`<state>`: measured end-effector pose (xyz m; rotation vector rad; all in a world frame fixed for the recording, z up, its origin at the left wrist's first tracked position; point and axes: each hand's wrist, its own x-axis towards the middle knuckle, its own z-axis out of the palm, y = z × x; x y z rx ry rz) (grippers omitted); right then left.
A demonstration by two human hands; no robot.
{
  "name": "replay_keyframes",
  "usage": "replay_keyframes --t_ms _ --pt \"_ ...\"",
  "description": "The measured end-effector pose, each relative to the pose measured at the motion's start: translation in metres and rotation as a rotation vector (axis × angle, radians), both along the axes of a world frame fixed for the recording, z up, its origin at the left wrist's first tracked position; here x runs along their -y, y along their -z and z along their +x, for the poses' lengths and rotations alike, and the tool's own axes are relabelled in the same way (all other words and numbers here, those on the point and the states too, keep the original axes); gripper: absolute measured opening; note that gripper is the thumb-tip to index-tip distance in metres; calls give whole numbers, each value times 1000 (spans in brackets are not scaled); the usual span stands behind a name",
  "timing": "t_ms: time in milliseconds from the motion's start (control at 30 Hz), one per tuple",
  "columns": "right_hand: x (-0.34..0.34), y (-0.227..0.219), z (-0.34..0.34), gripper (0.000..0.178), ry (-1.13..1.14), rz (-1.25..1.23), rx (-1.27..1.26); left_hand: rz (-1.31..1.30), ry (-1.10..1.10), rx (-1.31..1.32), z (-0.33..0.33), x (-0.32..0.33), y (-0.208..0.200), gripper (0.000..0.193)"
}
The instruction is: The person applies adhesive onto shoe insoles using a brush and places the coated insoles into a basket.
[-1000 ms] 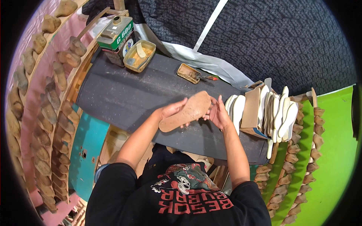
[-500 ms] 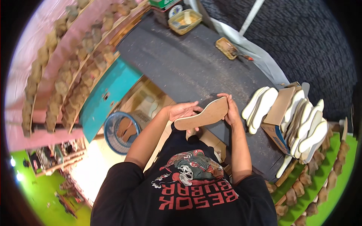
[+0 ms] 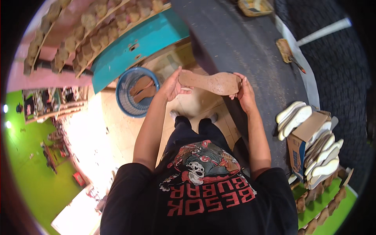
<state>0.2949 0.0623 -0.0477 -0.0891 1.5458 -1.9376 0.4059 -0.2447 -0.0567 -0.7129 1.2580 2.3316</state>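
Observation:
A brown shoe insole (image 3: 210, 83) stretches between my two hands in front of my body, its speckled flat face turned up. My left hand (image 3: 172, 85) grips its narrower end, with some fingers extended beneath. At the broader end, my right hand (image 3: 244, 92) has its fingers curled around the edge. Left of my left hand a blue round basket (image 3: 122, 102) stands on the floor with several similar brown insoles (image 3: 144, 89) inside.
A dark work table (image 3: 250, 51) runs along the right, carrying cream insoles (image 3: 296, 117) and a cardboard box (image 3: 297, 150) packed with more. A small wicker tray (image 3: 283, 50) lies toward its far edge. Shelves of brown foot-shaped blocks (image 3: 101, 41) rise behind a teal panel (image 3: 143, 41).
My view and body have turned left, away from the table toward the basket. The insole has swung over the floor beside the table edge, still in both hands, and its other face now shows.

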Motion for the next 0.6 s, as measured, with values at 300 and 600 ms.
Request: replay_keyframes --t_ms 300,600 --pt "191 31 45 80 -369 127 138 25 -396 79 147 147 28 65" --pt "333 46 70 87 -416 44 235 -6 -564 92 189 270 28 65"
